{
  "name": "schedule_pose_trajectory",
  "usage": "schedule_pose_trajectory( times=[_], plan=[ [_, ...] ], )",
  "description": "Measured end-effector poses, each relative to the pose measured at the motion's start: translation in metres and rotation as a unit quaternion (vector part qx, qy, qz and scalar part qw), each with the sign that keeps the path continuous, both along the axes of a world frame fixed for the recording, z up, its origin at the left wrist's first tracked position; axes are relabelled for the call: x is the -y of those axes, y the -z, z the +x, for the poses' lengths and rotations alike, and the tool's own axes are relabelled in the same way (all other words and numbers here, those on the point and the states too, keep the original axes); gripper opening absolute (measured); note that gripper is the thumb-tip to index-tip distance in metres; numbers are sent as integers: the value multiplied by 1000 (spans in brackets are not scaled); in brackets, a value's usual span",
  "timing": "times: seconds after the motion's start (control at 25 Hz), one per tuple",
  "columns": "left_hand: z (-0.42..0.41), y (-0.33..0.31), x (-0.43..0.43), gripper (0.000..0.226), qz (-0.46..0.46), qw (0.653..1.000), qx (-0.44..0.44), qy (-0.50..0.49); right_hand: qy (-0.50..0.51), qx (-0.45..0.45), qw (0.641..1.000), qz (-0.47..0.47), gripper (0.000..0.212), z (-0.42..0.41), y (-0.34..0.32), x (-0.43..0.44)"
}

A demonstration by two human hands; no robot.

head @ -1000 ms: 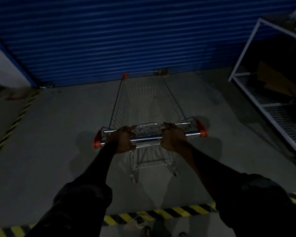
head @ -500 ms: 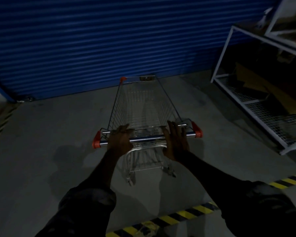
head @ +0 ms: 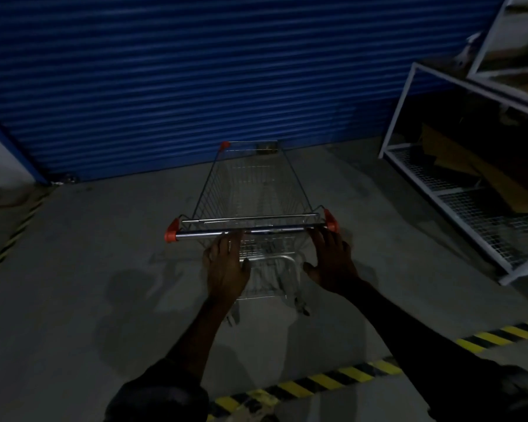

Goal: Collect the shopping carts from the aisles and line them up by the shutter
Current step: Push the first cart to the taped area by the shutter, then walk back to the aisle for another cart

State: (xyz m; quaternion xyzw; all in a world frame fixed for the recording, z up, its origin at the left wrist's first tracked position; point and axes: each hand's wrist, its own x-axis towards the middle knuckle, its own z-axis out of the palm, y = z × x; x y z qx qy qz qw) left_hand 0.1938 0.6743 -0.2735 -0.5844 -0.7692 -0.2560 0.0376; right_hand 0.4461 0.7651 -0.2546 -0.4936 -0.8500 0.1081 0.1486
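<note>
Although the light is poor, the head view shows the cart (head: 253, 205) standing just beyond the fingers, nose toward the shutter (head: 195, 80), its front rim close to the shutter's foot; whether it touches cannot be told. The left hand (head: 226, 266) is spread flat, its fingers (head: 233, 240) open and reaching to the handle bar (head: 250, 232) without being curled round it. The right hand (head: 333, 263) is likewise open, its fingertips at the bar's right end, beside the red cap (head: 330, 220); nothing is gripped by either hand.

The step in hand is judged to be the parking of this cart. It would be done well if the cart were let go gently, with only a light push from the fingertips, so that it is not rolled hard into the shutter. The basket should be kept square to the shutter, so that further carts can be lined up alongside it. The rack (head: 470, 190), to the right of the fingers, should be given room. No other carts are seen, so most of the collecting is judged to be left.
</note>
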Motion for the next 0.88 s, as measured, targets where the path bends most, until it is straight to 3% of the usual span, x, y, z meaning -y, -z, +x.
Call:
schedule_pose_trajectory(
  times=[0.2, 0.32, 0.56, 0.72, 0.88],
  plan=[
    [69, -20, 14, 67, 32, 998, 41, 47, 9, -56, 997, -57, 75, 62, -6, 29],
    [104, -22, 26, 63, -5, 992, 74, 101, 52, -90, 991, -89, 67, 99, -8, 57],
    [121, -18, 35, 48, -17, 966, 150, 211, 132, -100, 979, -117, 59, 123, -18, 113],
    [118, -22, 42, 49, -48, 943, 156, 289, 187, -147, 966, -105, 56, 115, -27, 167],
    [138, -29, 59, 59, -117, 913, 137, 367, 266, -132, 947, -120, 59, 117, -32, 223]
  ],
)
